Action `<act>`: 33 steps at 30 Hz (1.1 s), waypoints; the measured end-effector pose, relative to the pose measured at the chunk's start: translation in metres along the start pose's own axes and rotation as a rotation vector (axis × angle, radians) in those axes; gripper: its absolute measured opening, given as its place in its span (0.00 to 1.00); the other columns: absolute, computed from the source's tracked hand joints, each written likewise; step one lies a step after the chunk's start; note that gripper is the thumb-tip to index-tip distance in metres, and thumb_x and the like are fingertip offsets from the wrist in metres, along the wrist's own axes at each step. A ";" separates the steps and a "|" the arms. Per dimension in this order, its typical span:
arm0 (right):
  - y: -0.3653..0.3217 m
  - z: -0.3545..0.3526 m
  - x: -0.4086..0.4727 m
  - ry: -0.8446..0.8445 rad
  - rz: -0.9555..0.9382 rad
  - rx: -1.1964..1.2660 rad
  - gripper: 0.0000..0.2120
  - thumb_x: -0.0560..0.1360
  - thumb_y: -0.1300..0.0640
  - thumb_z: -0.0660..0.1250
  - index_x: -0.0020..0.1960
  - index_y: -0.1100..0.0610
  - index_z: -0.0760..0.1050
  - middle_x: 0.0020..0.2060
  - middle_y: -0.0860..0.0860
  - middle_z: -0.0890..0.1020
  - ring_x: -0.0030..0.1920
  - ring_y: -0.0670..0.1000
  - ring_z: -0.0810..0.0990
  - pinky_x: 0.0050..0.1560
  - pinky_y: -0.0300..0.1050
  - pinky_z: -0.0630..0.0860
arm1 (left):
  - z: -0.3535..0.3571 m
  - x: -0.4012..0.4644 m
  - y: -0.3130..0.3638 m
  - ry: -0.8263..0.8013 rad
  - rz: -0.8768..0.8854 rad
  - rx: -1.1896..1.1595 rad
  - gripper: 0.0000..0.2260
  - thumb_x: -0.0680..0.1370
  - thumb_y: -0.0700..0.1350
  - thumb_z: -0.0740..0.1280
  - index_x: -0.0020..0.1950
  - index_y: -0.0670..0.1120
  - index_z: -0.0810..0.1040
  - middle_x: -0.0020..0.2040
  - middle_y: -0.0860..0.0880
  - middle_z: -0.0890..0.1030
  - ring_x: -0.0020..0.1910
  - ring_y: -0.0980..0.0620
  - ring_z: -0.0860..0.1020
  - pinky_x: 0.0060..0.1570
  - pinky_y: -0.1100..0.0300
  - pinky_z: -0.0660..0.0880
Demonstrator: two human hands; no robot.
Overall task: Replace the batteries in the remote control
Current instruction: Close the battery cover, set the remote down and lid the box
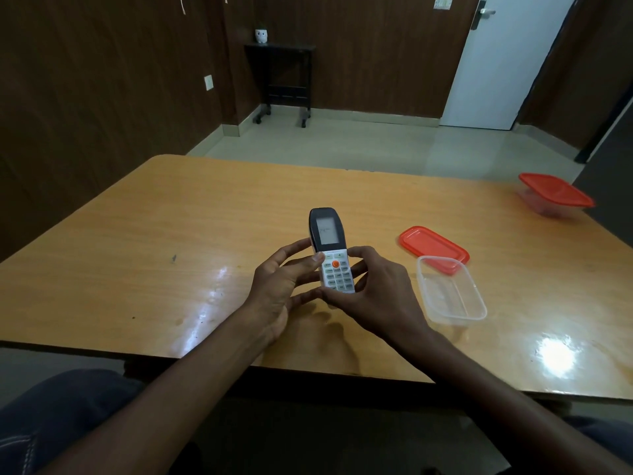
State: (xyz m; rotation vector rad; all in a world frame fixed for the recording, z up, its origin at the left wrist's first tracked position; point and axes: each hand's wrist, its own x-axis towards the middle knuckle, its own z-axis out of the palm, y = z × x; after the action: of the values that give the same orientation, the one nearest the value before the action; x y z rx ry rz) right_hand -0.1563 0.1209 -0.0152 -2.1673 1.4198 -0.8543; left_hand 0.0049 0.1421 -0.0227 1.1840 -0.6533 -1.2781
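I see both hands holding the remote control (330, 255) up over the middle of the wooden counter (171, 234), buttons facing me and the dark screen end pointing away. The left hand (281, 289) wraps its fingers around the left side, and its thumb sits on the buttons near the top. The right hand (371, 293) curls around the right side and the bottom end. Just to the right of the hands I see a clear plastic box (450, 291) standing open on the counter, and I can see nothing inside it. A red lid (432, 244) lies flat right behind that box, and the box's far edge covers a bit of it. Far off at the right edge of the counter sits another clear box with a red lid on it (555, 194). I cannot tell what is in that one.
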 end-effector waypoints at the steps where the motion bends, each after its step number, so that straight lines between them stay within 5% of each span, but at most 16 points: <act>1: 0.000 0.000 0.000 0.020 0.015 -0.003 0.38 0.66 0.42 0.79 0.71 0.53 0.70 0.54 0.51 0.84 0.48 0.48 0.83 0.43 0.43 0.82 | 0.001 -0.001 0.000 -0.002 0.001 0.000 0.18 0.75 0.42 0.75 0.64 0.52 0.79 0.50 0.46 0.88 0.51 0.46 0.86 0.41 0.52 0.82; 6: 0.002 -0.002 0.005 0.091 0.065 -0.009 0.33 0.66 0.47 0.78 0.69 0.53 0.75 0.52 0.50 0.86 0.46 0.47 0.84 0.37 0.36 0.77 | 0.003 0.001 0.003 -0.028 0.084 0.099 0.16 0.78 0.41 0.72 0.65 0.51 0.80 0.51 0.45 0.88 0.52 0.45 0.86 0.46 0.51 0.83; 8: 0.009 -0.005 0.015 0.131 0.103 -0.046 0.32 0.66 0.48 0.78 0.68 0.55 0.76 0.51 0.52 0.86 0.45 0.48 0.85 0.33 0.34 0.74 | 0.001 0.006 0.001 -0.006 0.221 0.415 0.16 0.78 0.43 0.72 0.66 0.53 0.80 0.53 0.48 0.86 0.54 0.48 0.84 0.52 0.51 0.83; 11: 0.026 -0.008 0.043 0.196 0.138 -0.139 0.29 0.64 0.45 0.75 0.62 0.58 0.79 0.47 0.55 0.87 0.42 0.53 0.85 0.38 0.46 0.81 | -0.001 0.012 -0.005 0.020 0.402 1.032 0.18 0.78 0.46 0.72 0.67 0.56 0.78 0.60 0.53 0.82 0.60 0.52 0.79 0.59 0.53 0.78; 15: 0.041 -0.010 0.091 0.155 0.240 -0.291 0.24 0.67 0.46 0.75 0.56 0.61 0.80 0.48 0.59 0.85 0.43 0.57 0.80 0.37 0.44 0.69 | 0.000 0.011 -0.014 -0.004 0.442 1.435 0.15 0.79 0.52 0.67 0.65 0.55 0.79 0.63 0.52 0.80 0.64 0.50 0.74 0.63 0.53 0.72; 22: 0.058 0.005 0.151 0.100 0.345 -0.321 0.18 0.72 0.53 0.73 0.57 0.61 0.78 0.51 0.57 0.81 0.53 0.61 0.80 0.43 0.46 0.69 | -0.001 0.020 -0.013 -0.013 0.454 1.494 0.13 0.79 0.54 0.65 0.62 0.55 0.81 0.60 0.53 0.79 0.63 0.50 0.73 0.62 0.52 0.71; 33: 0.071 -0.006 0.174 0.089 0.393 -0.365 0.29 0.68 0.42 0.76 0.60 0.60 0.77 0.54 0.57 0.82 0.56 0.60 0.80 0.42 0.47 0.71 | -0.001 0.024 -0.016 -0.005 0.521 1.522 0.13 0.80 0.55 0.63 0.60 0.54 0.81 0.56 0.52 0.78 0.60 0.50 0.73 0.60 0.52 0.72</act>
State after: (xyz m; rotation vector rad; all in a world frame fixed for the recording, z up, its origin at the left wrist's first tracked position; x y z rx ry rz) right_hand -0.1570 -0.0676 -0.0088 -1.9977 2.0933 -0.5858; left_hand 0.0058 0.1221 -0.0431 1.9465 -1.9374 -0.1459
